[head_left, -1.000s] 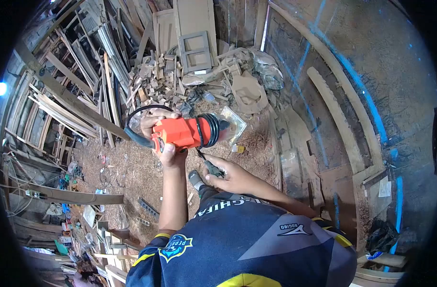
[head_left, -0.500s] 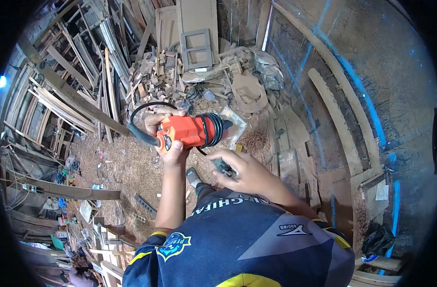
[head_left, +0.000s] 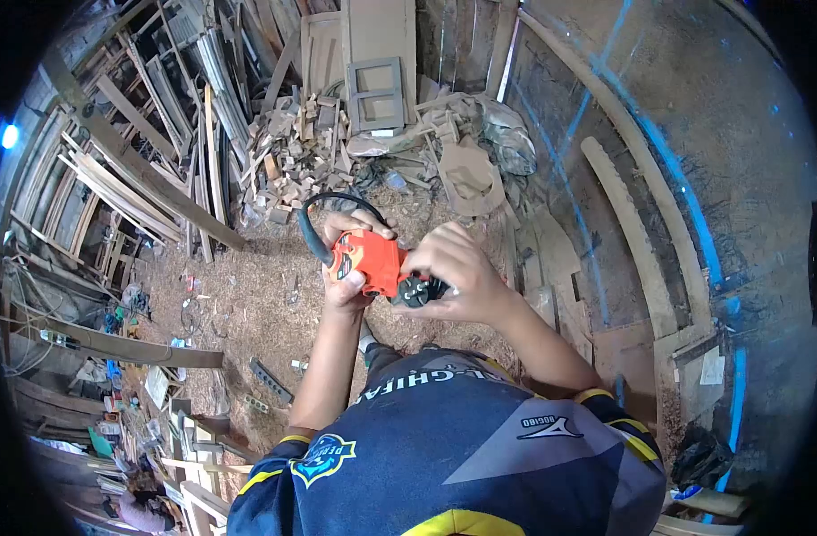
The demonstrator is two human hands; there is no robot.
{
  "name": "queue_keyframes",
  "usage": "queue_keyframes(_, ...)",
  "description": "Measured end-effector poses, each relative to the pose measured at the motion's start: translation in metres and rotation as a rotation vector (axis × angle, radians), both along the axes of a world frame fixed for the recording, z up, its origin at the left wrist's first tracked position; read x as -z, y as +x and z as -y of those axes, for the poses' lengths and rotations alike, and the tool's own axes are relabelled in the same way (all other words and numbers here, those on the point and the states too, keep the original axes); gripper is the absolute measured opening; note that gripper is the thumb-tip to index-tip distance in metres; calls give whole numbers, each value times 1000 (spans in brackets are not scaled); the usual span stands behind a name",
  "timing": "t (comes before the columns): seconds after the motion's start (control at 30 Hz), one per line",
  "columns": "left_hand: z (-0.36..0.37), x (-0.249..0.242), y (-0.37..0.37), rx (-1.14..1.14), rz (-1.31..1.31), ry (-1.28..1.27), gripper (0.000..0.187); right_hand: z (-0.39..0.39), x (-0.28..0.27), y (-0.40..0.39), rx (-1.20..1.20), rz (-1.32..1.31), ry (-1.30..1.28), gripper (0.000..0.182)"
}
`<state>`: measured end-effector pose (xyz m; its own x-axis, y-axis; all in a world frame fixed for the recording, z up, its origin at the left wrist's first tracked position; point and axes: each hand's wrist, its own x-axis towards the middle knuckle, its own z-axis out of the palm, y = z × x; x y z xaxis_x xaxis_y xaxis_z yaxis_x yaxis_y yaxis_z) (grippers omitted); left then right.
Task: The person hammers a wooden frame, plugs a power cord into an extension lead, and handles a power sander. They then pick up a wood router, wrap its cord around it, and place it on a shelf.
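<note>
My left hand (head_left: 341, 290) is wrapped around the red-orange body of a trim router (head_left: 368, 259), its thumb on the near side. The router's black power cord (head_left: 314, 219) loops out from its left end and over the top. At the other end is my right hand (head_left: 462, 272), closed, its fingers curled over the part where the cord is wound. A dark round plug (head_left: 414, 290) with its pins showing sits under those fingers, held in the right hand. The router's clear base and most of the wound cord are hidden behind the right hand.
Wood offcuts (head_left: 297, 152) lie heaped ahead, by a grey frame (head_left: 375, 94). Long timber strips (head_left: 131, 201) lean at the left. Beams (head_left: 140, 348) jut in from that side. Shavings cover the floor (head_left: 247, 295). A person (head_left: 145, 509) is at the lower left.
My right hand has moved up onto the router's wound end with the plug, covering the coil and clear base. The router has shifted right and turned slightly in my left hand.
</note>
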<state>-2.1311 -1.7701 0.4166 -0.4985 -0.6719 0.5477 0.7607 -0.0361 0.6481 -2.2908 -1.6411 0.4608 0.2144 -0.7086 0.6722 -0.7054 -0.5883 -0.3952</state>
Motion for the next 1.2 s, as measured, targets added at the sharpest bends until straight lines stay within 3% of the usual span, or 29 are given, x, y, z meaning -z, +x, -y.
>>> queue_keyframes(0.07, 2, 3, 0, 10, 2, -13, 63, 3, 5, 1, 103, 183, 47, 75)
queue_keyframes(0.17, 0, 10, 3, 30, 22, 10, 63, 1, 24, 9, 155, 264, 222, 76)
queue_keyframes(0.23, 2, 13, 3, 43, 44, 67, 63, -3, 37, 17, 182, 208, 254, 74)
queue_keyframes(0.3, 3, 19, 5, 88, 37, 85, 62, -6, 48, 28, 278, 384, 367, 68)
queue_keyframes(0.37, -7, 18, 2, -34, 129, 269, 61, -1, 68, 32, 313, 422, 232, 60)
queue_keyframes(0.43, -6, 19, -3, 44, 83, 327, 53, 2, 90, 30, 248, 738, 339, 49)
queue_keyframes(0.47, -6, 19, -10, 30, 67, 281, 53, 6, 131, 22, 182, 951, 476, 48)
queue_keyframes(0.5, -9, 14, -16, 17, 52, 234, 54, 8, 130, 27, 183, 954, 473, 48)
queue_keyframes(0.57, -15, 1, -22, 11, 196, 227, 47, 15, 128, 36, -12, 1709, 413, 56)
queue_keyframes(0.6, -14, -6, -22, -33, 307, 224, 45, 15, 133, 35, -37, 1751, 418, 63)
queue_keyframes(0.63, -13, -9, -22, -77, 415, 224, 43, 14, 137, 31, -32, 1748, 418, 63)
queue_keyframes(0.73, -11, -1, -10, -406, 536, -102, 49, 5, 139, 19, -48, 1669, 337, 63)
queue_keyframes(0.77, -14, 10, -3, -405, 535, -97, 49, 3, 137, 18, -44, 1667, 341, 63)
queue_keyframes(0.83, -18, 40, 9, -204, 779, -235, 60, 2, 123, 22, 2, 1714, 256, 63)
queue_keyframes(0.9, -21, 70, 5, -132, 776, -400, 78, 0, 114, 25, -28, 1672, 242, 62)
queue_keyframes(0.97, -35, 78, -6, 12, 664, -109, 82, 0, 121, 28, 97, 1667, 247, 61)
queue_keyframes(1.0, -42, 69, -8, 12, 665, -108, 82, 1, 125, 28, 98, 1668, 248, 61)
queue_keyframes(1.07, -53, 43, -7, 76, 545, 87, 73, 3, 128, 25, 272, 1438, 201, 54)
queue_keyframes(1.1, -51, 53, -6, 71, 541, 87, 73, 3, 126, 25, 267, 1434, 202, 54)
queue_keyframes(1.2, -53, 77, 0, 256, 475, 447, 67, -4, 104, 31, 400, 1267, 259, 42)
